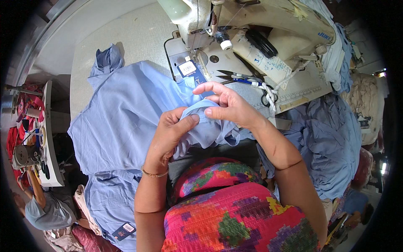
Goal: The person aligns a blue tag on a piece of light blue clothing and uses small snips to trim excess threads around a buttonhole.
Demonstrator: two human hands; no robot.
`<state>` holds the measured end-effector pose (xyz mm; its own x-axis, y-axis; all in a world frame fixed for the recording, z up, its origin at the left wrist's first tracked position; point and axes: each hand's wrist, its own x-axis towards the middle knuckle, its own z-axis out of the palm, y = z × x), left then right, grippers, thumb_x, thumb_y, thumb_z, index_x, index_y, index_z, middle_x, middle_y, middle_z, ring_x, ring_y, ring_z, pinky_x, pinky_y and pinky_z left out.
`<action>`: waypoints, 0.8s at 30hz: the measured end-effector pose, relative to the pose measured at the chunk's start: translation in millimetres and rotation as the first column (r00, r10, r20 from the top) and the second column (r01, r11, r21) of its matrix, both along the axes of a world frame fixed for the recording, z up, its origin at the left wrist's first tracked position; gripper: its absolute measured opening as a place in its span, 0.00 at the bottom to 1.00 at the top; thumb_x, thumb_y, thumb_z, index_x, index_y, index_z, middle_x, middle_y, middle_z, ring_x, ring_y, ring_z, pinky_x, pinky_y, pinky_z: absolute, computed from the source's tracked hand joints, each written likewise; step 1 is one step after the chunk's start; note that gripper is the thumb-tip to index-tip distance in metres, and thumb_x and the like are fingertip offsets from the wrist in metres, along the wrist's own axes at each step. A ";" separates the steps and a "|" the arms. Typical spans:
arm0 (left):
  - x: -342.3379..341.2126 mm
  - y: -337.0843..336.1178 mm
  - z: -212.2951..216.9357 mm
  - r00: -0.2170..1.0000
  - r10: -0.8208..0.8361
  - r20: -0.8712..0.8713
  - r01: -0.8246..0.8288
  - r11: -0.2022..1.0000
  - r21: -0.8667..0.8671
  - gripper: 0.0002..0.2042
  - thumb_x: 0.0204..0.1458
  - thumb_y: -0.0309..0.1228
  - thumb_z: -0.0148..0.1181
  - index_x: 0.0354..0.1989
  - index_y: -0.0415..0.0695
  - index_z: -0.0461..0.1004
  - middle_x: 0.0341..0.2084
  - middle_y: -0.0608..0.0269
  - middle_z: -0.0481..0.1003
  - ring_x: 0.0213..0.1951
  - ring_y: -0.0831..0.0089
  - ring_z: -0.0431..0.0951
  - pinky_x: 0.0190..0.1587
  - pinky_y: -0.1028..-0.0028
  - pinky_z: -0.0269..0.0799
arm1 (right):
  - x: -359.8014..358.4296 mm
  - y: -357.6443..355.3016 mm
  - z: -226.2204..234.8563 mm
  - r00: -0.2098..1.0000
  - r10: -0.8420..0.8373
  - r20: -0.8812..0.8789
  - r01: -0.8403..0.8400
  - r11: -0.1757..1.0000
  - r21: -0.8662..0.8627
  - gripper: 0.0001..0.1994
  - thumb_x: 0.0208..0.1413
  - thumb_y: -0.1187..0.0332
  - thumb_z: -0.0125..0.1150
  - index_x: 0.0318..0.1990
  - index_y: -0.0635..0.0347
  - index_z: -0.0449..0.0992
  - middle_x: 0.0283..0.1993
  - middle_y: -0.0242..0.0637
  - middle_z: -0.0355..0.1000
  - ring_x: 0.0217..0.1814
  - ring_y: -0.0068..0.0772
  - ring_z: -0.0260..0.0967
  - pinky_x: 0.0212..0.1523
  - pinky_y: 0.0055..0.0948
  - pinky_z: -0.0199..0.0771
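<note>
A light blue shirt [121,109] lies spread over the left of the sewing table, its collar end [107,61] farthest from me. Part of it is gathered in front of my body, and there my left hand [170,132] pinches a folded edge between thumb and fingers. On the same fold rests the thumb of my right hand [228,107], with its index finger stretched out above the cloth. The other right fingers are partly hidden behind the fabric. Just beyond my hands stands a sewing machine [189,19], and a dark blue tag [195,71] lies near its needle.
Thread snips [237,78] and black-handled scissors [268,95] lie right of the needle, beside a white cord [289,75] and a black oval object [261,43]. Blue garments [323,138] are heaped at right; another [111,201] hangs at left. A co-worker [48,208] sits far left.
</note>
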<state>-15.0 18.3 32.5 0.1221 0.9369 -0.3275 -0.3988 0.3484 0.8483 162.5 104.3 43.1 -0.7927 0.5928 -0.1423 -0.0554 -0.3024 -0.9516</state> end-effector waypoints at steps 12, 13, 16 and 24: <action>0.0 -2.1 -3.4 0.999 0.006 -0.045 -0.004 0.999 0.043 0.05 0.49 0.26 0.58 0.32 0.38 0.76 0.24 0.67 0.75 0.24 0.83 0.73 0.28 0.82 0.68 | 0.2 -2.7 12.7 0.989 0.049 0.141 -0.070 0.986 0.150 0.24 0.46 0.82 0.51 0.54 0.61 0.62 0.36 0.27 0.68 0.32 0.09 0.59 0.31 0.11 0.59; -0.9 -1.8 -3.9 0.999 0.001 -0.049 0.001 0.999 0.041 0.05 0.49 0.26 0.58 0.32 0.38 0.76 0.24 0.67 0.75 0.24 0.83 0.73 0.28 0.83 0.68 | 0.9 -1.5 8.2 0.990 0.046 0.131 -0.066 0.987 0.148 0.23 0.47 0.82 0.51 0.54 0.61 0.62 0.35 0.27 0.68 0.32 0.08 0.58 0.31 0.11 0.58; -1.2 -1.4 -1.5 0.999 -0.011 -0.042 0.012 0.999 0.031 0.05 0.49 0.27 0.58 0.32 0.38 0.76 0.23 0.69 0.74 0.25 0.84 0.72 0.29 0.83 0.67 | 2.1 -2.1 12.1 0.993 0.046 0.111 -0.058 0.992 0.111 0.23 0.47 0.82 0.51 0.54 0.60 0.62 0.35 0.26 0.68 0.32 0.08 0.58 0.31 0.11 0.58; -0.4 -0.7 -1.4 0.997 -0.025 -0.072 0.029 0.998 0.050 0.05 0.49 0.27 0.58 0.32 0.38 0.76 0.23 0.70 0.74 0.25 0.85 0.71 0.29 0.84 0.65 | 1.8 -3.5 8.7 0.986 0.048 0.161 -0.085 0.968 0.234 0.23 0.48 0.82 0.51 0.54 0.60 0.62 0.35 0.26 0.67 0.34 0.09 0.58 0.35 0.11 0.58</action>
<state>-15.4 17.6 31.1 0.1258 0.9494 -0.2879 -0.3281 0.3137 0.8910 164.3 100.7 51.8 -0.8112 0.5712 -0.1253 0.1089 -0.0629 -0.9921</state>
